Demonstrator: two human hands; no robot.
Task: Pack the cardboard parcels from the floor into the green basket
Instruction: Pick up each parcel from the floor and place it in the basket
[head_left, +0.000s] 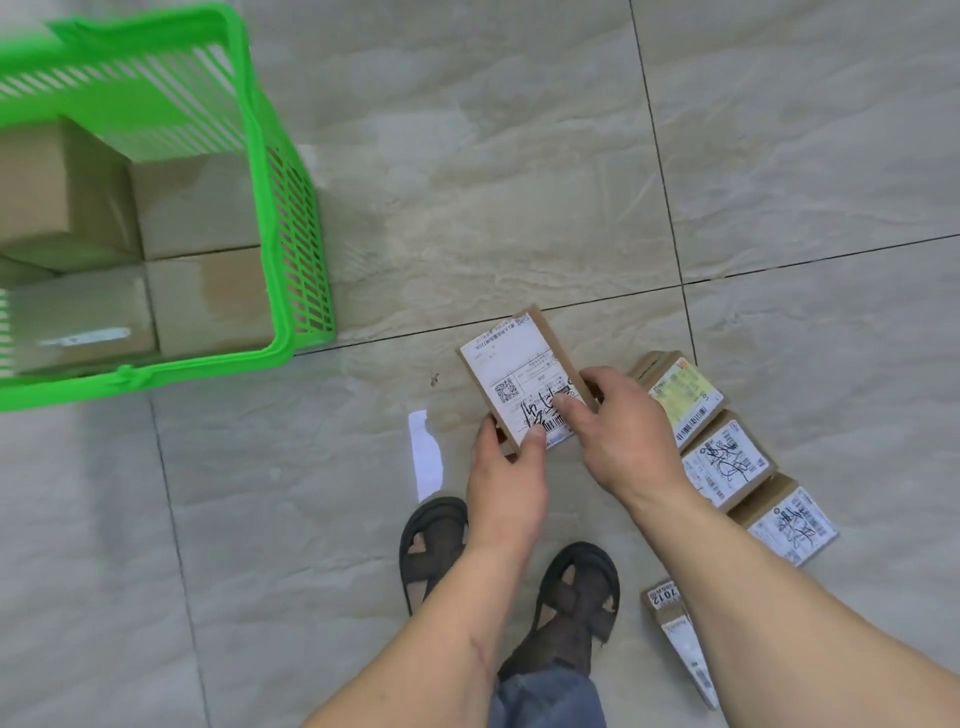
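Observation:
A flat cardboard parcel (519, 369) with a white shipping label is held above the tiled floor at centre. My left hand (511, 478) grips its near left corner, thumb on the label. My right hand (631, 441) grips its right edge, fingers curled over the label. The green basket (270, 208) stands at the upper left and holds several plain cardboard boxes (208, 301). To the right, three labelled parcels (724, 462) lie in a row on the floor. Another parcel (675, 623) lies by my right forearm, partly hidden.
My two feet in black sandals (576, 592) stand on the grey tiles just below the held parcel. A small white paper slip (426, 452) lies on the floor left of my left hand. Open tile floor stretches between me and the basket.

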